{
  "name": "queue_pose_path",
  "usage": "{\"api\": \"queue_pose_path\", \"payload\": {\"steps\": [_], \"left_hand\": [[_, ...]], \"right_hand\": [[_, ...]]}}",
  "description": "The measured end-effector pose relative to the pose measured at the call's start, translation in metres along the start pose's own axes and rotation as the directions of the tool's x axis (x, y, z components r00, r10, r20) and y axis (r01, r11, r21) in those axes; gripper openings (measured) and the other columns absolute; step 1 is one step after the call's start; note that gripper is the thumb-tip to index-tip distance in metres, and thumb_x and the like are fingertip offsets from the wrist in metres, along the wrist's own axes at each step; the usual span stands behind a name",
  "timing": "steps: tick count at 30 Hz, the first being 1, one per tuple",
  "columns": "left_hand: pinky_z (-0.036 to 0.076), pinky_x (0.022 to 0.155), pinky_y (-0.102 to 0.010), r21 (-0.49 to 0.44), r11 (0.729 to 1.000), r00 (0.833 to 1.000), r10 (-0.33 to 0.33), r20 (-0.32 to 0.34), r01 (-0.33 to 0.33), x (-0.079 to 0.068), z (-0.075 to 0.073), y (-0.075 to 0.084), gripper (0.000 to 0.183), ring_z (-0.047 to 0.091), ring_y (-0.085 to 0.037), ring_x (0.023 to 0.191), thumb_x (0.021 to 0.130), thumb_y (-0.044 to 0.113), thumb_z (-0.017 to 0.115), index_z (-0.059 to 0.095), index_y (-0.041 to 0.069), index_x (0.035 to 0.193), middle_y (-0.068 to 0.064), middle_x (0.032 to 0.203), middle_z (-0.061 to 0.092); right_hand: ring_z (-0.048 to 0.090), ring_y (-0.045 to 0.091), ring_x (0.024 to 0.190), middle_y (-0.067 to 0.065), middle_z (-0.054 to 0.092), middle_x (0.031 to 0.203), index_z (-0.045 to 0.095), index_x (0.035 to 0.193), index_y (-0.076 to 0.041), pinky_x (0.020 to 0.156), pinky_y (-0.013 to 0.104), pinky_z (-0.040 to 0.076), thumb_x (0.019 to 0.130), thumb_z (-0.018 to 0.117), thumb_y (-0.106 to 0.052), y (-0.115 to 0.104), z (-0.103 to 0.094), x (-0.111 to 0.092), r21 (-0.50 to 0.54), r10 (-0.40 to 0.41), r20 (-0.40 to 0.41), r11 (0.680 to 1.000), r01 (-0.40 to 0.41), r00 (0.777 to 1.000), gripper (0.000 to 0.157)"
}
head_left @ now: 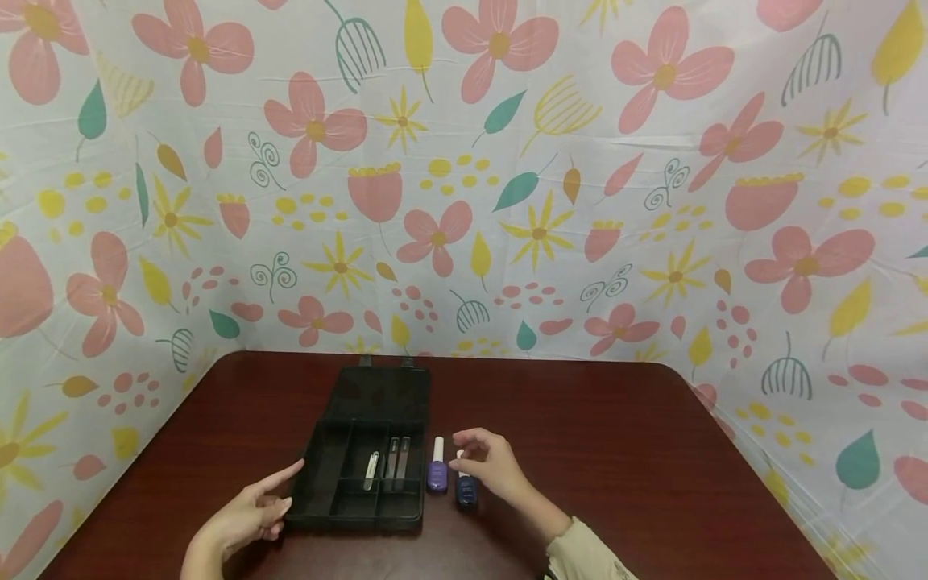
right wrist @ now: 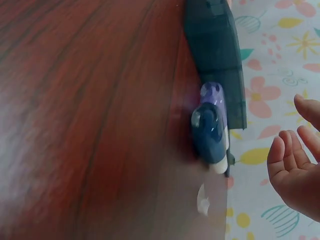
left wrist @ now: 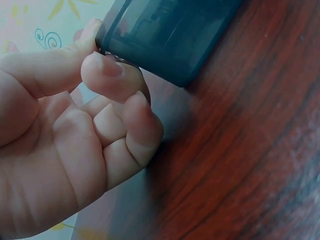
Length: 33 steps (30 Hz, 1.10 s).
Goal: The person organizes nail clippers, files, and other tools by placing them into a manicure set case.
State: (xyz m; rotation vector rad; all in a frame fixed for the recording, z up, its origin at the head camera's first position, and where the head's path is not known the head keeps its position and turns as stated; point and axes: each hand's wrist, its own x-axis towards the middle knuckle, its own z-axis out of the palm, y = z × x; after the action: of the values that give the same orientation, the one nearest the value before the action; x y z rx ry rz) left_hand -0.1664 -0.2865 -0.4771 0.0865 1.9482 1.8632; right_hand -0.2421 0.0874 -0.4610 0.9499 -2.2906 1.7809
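An open black compartment box [head_left: 354, 506] lies on the table with its lid folded back. My left hand [head_left: 242, 515] is at its left side, the index finger stretched along the side wall and the other fingers loosely bent near the front corner. To the right of the box stand a purple nail polish bottle [head_left: 437, 477] and a dark blue nail polish bottle [head_left: 466, 491], both with white caps. My right hand [head_left: 496, 467] hovers over the dark blue one, overlapping its cap in the head view; the right wrist view shows the fingers apart from both bottles.
Inside the box lie a silver nail clipper [head_left: 371, 470] and two slim dark tools [head_left: 392, 461] with silver ends. Low dividers split the box into several compartments. A floral cloth [head_left: 464, 177] hangs around the back and sides of the dark red wooden table [head_left: 580, 427].
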Motion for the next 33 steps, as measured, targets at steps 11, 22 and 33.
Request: {"api": "queue_pose_path", "payload": {"steps": [11,22,33], "left_hand": [[0.042,0.057,-0.031,0.007,1.0,1.0,-0.004,-0.012,0.005,0.0,0.001,0.0,0.068,0.045,-0.013,0.056,0.091,0.013,0.053,0.009,0.004,0.143,0.001,0.064,0.042],[0.043,0.057,-0.031,0.002,1.0,1.0,0.001,-0.01,-0.001,-0.001,0.001,0.0,0.068,0.045,-0.013,0.056,0.091,0.012,0.053,0.008,0.003,0.142,0.001,0.064,0.042],[0.044,0.058,-0.031,-0.006,1.0,1.0,0.004,-0.003,-0.004,-0.001,0.002,0.001,0.067,0.045,-0.013,0.056,0.091,0.011,0.051,0.008,0.004,0.142,0.001,0.064,0.043]], "right_hand": [[0.052,0.016,0.063,0.026,0.057,0.086,0.058,0.098,0.011,0.041,0.02,0.037,0.073,0.067,0.008,-0.018,-0.015,-0.01,0.007,0.183,0.014,0.983,-0.183,0.983,0.026],[0.056,0.029,0.075,0.025,0.058,0.094,0.059,0.1,0.012,0.061,0.026,0.046,0.072,0.073,-0.002,0.014,-0.033,-0.02,-0.111,0.144,0.038,0.984,-0.139,0.989,0.034],[0.055,0.026,0.074,0.016,0.06,0.091,0.062,0.097,0.007,0.062,0.029,0.045,0.069,0.075,-0.006,0.021,-0.041,-0.023,-0.294,0.151,0.071,0.948,-0.124,0.986,0.033]]}}
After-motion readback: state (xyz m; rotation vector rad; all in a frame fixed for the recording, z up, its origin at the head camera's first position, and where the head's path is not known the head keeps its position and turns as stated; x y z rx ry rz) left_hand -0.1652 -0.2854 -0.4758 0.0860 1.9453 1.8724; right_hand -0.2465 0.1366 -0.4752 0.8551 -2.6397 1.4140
